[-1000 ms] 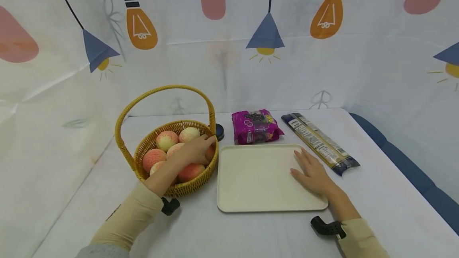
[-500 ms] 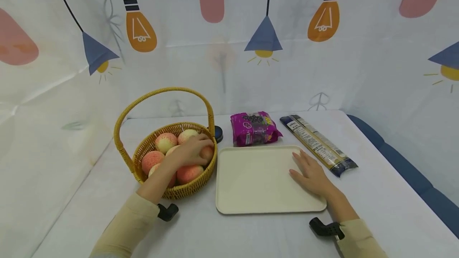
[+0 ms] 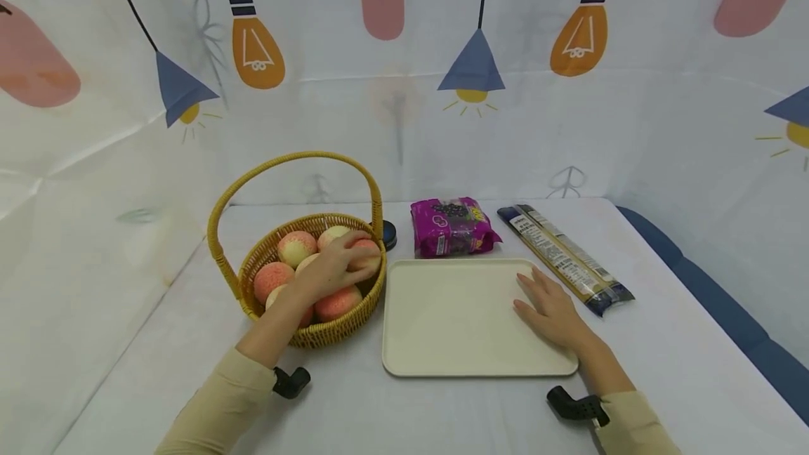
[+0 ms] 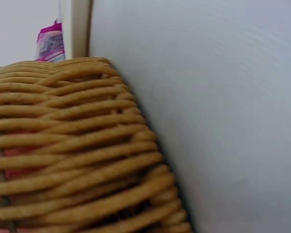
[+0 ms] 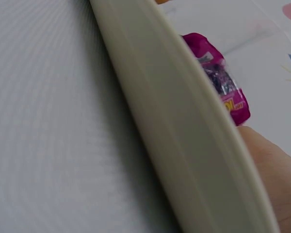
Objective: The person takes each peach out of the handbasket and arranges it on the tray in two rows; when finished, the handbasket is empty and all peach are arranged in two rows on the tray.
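Observation:
A yellow wicker basket (image 3: 335,332) with a tall arched handle stands on the left, filled with several red-and-cream peaches (image 3: 274,281). Inside its right side, my left hand (image 3: 331,265) grips one peach (image 3: 369,251), its fingers over the top and its thumb on the near side. Only the basket's woven wall (image 4: 72,145) fills the left wrist view; the hand is out of sight there. To the right lies a cream rectangular tray (image 3: 455,321). My right hand (image 3: 553,311) rests on its right edge with fingers extended. The right wrist view shows the tray's raised rim (image 5: 184,116) close up.
Behind the tray sits a purple snack bag (image 3: 451,227). A long blue-and-gold packet (image 3: 565,258) lies slantwise at the right. A dark round object (image 3: 389,235) is partly hidden behind the basket. A blue seat (image 3: 714,300) borders the table's right side.
My left hand has closed round the peach at the basket's right side, and that peach now sits slightly higher. My right hand stays on the tray's edge. The head view has shifted slightly.

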### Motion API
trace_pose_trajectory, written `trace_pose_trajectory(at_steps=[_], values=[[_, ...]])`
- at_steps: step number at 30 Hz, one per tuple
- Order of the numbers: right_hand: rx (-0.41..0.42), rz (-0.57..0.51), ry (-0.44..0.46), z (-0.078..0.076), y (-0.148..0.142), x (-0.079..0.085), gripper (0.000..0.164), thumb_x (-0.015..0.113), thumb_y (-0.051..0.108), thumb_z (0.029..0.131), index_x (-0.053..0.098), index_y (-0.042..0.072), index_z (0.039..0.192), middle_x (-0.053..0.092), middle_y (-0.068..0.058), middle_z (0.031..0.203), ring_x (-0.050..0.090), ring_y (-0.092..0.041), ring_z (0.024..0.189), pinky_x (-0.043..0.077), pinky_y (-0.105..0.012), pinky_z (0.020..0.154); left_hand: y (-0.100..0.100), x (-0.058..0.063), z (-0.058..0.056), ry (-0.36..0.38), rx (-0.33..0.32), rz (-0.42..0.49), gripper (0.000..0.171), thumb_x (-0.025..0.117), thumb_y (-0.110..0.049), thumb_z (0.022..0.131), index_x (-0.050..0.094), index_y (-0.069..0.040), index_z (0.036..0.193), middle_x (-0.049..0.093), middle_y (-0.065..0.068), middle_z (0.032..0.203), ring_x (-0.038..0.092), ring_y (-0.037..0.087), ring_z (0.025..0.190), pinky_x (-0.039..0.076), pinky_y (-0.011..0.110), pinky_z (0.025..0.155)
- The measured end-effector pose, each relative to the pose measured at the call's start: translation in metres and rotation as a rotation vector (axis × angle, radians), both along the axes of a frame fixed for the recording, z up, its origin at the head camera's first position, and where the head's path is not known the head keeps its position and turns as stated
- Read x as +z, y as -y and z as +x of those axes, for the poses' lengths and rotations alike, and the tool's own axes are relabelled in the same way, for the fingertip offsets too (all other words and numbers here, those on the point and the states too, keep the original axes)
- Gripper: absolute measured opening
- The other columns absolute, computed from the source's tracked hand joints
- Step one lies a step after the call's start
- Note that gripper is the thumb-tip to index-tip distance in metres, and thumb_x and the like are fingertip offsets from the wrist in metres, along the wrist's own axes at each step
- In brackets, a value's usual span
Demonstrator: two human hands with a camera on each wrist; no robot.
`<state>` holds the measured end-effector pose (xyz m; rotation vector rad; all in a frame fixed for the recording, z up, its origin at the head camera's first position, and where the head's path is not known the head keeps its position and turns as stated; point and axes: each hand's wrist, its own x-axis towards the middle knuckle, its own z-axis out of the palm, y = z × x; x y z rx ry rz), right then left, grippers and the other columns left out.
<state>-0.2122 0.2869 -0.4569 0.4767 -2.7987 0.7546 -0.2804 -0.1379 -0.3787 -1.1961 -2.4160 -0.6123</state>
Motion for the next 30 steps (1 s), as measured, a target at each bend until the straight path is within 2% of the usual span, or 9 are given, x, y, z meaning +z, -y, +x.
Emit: trace_pose_trajectory(at_steps=[4, 9, 14, 19, 24, 30], values=[[-0.002, -0.012, -0.008, 0.000, -0.002, 0.000, 0.053, 0.055, 0.031, 0.089, 0.045, 0.003, 0.133, 0.024, -0.031, 0.141, 0.024, -0.051, 0.124, 0.019, -0.067, 0.093, -0.003, -0.002, -0.001, -0.061, -0.013, -0.005, 0.037, 0.077, -0.021, 0.074, 0.065, -0.014, 0.109, 0.051, 0.017, 0.117, 0.055, 0.026, 0.098, 0.050, 0.034, 0.073], [0.005, -0.018, -0.018, -0.001, -0.002, -0.003, 0.052, 0.055, 0.030, 0.089, 0.046, 0.002, 0.132, 0.025, -0.031, 0.140, 0.025, -0.051, 0.123, 0.020, -0.066, 0.093, -0.006, -0.002, 0.003, -0.055, 0.038, -0.029, 0.045, 0.081, -0.016, 0.066, 0.065, -0.013, 0.109, 0.052, 0.016, 0.118, 0.055, 0.030, 0.100, 0.049, 0.038, 0.078], [0.004, -0.013, -0.017, -0.001, -0.003, -0.005, 0.051, 0.054, 0.031, 0.090, 0.046, 0.003, 0.132, 0.025, -0.031, 0.141, 0.025, -0.051, 0.124, 0.019, -0.067, 0.093, -0.007, -0.002, 0.005, -0.060, 0.049, -0.009, 0.045, 0.080, -0.015, 0.068, 0.064, -0.012, 0.110, 0.051, 0.016, 0.118, 0.053, 0.033, 0.099, 0.044, 0.045, 0.083], [0.003, -0.014, -0.029, -0.002, -0.003, -0.004, 0.051, 0.054, 0.030, 0.090, 0.046, 0.003, 0.132, 0.026, -0.031, 0.140, 0.025, -0.051, 0.124, 0.020, -0.066, 0.093, -0.007, -0.001, 0.005, -0.070, 0.032, 0.011, 0.043, 0.080, -0.016, 0.070, 0.062, -0.012, 0.109, 0.050, 0.016, 0.118, 0.051, 0.032, 0.102, 0.044, 0.045, 0.084], [-0.001, -0.011, -0.034, -0.001, -0.002, -0.003, 0.050, 0.054, 0.029, 0.090, 0.047, 0.002, 0.131, 0.027, -0.032, 0.139, 0.026, -0.051, 0.123, 0.020, -0.066, 0.093, -0.007, -0.001, 0.008, -0.110, 0.019, 0.042, 0.045, 0.080, -0.015, 0.069, 0.062, -0.011, 0.110, 0.051, 0.016, 0.120, 0.049, 0.034, 0.108, 0.043, 0.044, 0.087], [-0.001, -0.003, -0.014, 0.000, -0.002, -0.004, 0.051, 0.053, 0.031, 0.091, 0.046, 0.000, 0.131, 0.026, -0.033, 0.139, 0.026, -0.051, 0.123, 0.020, -0.065, 0.094, -0.010, 0.000, 0.014, -0.138, 0.070, 0.027, 0.045, 0.082, -0.013, 0.066, 0.065, -0.013, 0.107, 0.053, 0.014, 0.122, 0.049, 0.033, 0.110, 0.041, 0.046, 0.090]])
